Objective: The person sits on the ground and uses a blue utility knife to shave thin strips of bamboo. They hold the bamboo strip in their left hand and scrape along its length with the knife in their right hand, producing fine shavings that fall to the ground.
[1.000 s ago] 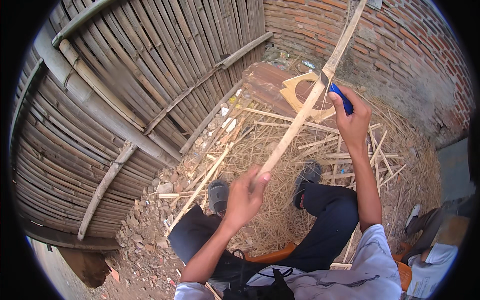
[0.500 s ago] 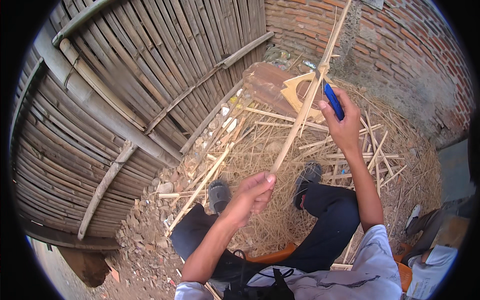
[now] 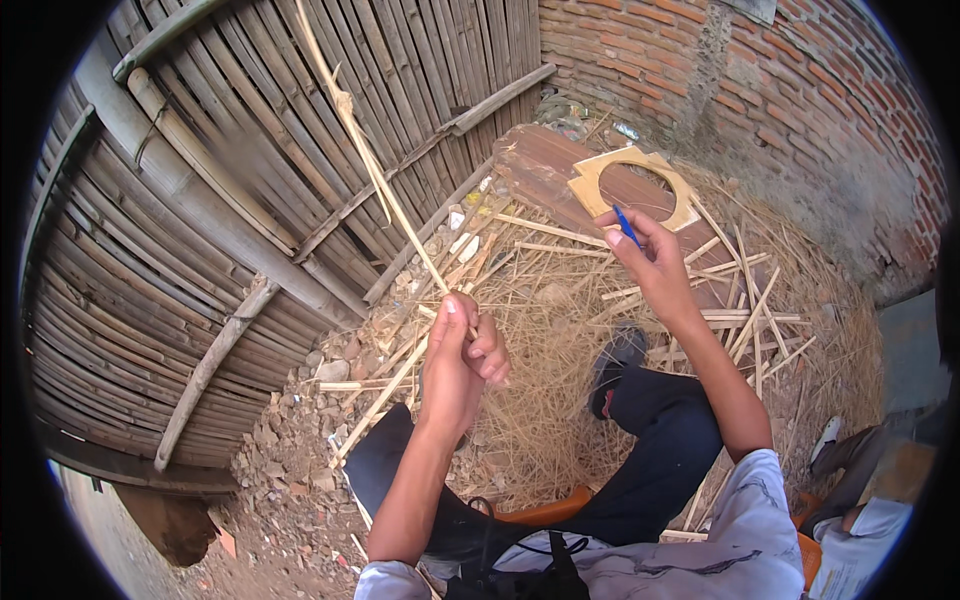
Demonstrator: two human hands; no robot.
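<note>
My left hand is closed round the lower end of a long split bamboo strip. The strip slants up and to the left in front of the bamboo wall, with a knobby node near its upper part and a thin sliver hanging off below. In my right hand is a blue utility knife, pinched between thumb and fingers and held apart from the strip. Its blade cannot be made out. Just beyond that hand lies a pale wooden frame with a round hole.
The frame rests on a brown board. Cut bamboo strips and shavings cover the ground around my feet. A bamboo wall stands left, a brick wall behind. Another person's leg shows at right.
The bamboo strip has swung from leaning right, by the knife, to leaning left. My left hand has turned and shifted left; my right hand has come lower and slightly left with the knife.
</note>
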